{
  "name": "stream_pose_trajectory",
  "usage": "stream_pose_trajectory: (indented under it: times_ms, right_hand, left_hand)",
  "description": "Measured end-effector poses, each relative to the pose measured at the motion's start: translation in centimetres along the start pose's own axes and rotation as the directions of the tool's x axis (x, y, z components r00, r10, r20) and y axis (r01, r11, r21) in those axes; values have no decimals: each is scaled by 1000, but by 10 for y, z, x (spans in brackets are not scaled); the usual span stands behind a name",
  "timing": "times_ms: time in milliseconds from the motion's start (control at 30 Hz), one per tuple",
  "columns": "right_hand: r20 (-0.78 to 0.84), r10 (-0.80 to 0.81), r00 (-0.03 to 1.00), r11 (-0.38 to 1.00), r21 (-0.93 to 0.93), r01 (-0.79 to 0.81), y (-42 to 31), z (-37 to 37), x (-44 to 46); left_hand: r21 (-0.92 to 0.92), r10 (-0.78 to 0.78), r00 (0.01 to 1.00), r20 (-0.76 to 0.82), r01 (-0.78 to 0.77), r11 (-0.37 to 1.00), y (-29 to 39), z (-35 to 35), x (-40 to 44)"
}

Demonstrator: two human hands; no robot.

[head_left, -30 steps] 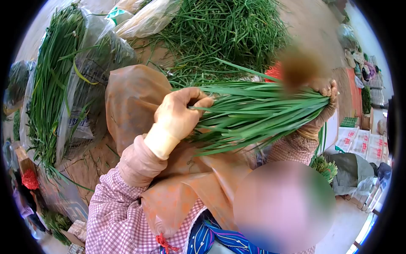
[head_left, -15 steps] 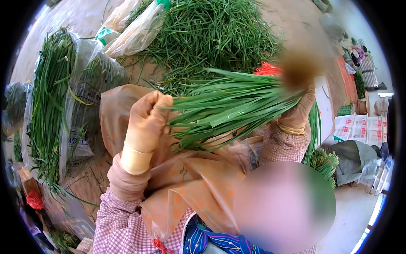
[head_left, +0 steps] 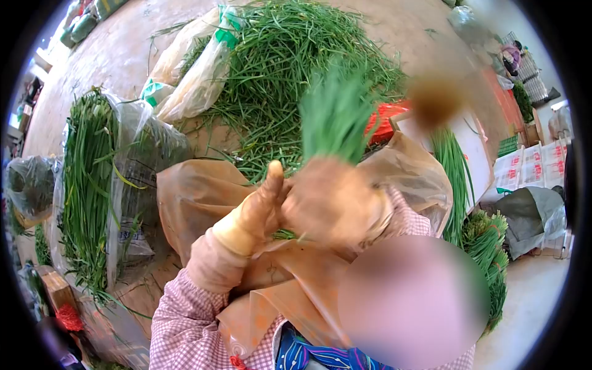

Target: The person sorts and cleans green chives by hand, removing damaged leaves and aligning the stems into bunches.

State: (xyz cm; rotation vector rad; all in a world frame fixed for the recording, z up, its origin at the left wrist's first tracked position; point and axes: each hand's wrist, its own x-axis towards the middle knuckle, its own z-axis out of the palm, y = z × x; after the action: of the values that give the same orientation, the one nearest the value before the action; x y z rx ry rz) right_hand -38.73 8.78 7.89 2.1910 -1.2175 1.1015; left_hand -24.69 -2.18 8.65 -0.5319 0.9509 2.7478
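My right hand (head_left: 336, 200), gloved and smeared by motion, is closed round a bunch of garlic chives (head_left: 336, 114). The long green leaves point up and away from me and are blurred. Close against it on the left is my left hand (head_left: 262, 200), in a tan glove with its thumb stretched upward. Its other fingers are partly hidden behind the right hand. Both hands are above the brownish see-through plastic sheet (head_left: 296, 277) over my lap. Beyond them lies a large heap of loose green leaves (head_left: 296, 55).
At left, more chives (head_left: 89, 197) stand by a clear plastic bag (head_left: 132, 240). A whitish bag (head_left: 194, 92) lies by the heap. Red plastic strips (head_left: 387, 120) are near a white board (head_left: 475, 148). Tied bunches (head_left: 487, 271) lie at right, near a grey bag (head_left: 533, 216).
The bunch has swung from lying sideways to pointing away from me. My right hand came left and nearer. My left hand left the leaf tips, moved right, and its thumb has lifted.
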Motion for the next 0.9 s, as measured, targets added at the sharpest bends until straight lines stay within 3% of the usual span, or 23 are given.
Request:
stream_pose_trajectory:
  times_ms: [33,67,100,233,433,633,733,767,800,833,900]
  right_hand:
    - [-70,-142,987,988,53,146,-10,21,5]
    - [65,-199,978,980,23,198,-20,34,-3]
    - [125,-248,961,969,31,246,-26,43,-7]
    - [313,-354,881,932,45,359,-40,64,-16]
    - [514,-326,794,920,-21,391,-47,80,-26]
    - [477,-291,829,933,-50,356,-51,68,-27]
    - [310,-219,925,975,28,221,-51,46,-25]
    - [192,-99,976,966,254,48,-51,38,-22]
    - [198,-7,980,948,315,-57,-44,25,-20]
    - [198,-6,980,949,309,-56,-32,6,-9]
    - [24,304,952,851,443,-283,-4,-30,11]
  left_hand:
    - [-273,-58,998,-19,51,961,1,5,-1]
    - [-634,107,873,475,256,730,-83,-116,53]
    - [-627,101,876,471,252,737,-72,-101,38]
    - [-234,11,973,231,44,971,-25,-44,7]
    - [-11,28,992,124,-27,1000,-5,-8,-4]
    - [237,35,998,57,-48,970,-32,-63,7]
    - [273,-7,999,-38,17,962,-30,-61,9]
    - [255,-38,996,-75,56,965,-25,-55,7]
    - [279,28,997,-78,-5,960,-23,-43,5]
    - [301,92,993,-78,-65,951,-22,-33,4]
    - [261,65,997,-33,-54,964,-24,-38,5]
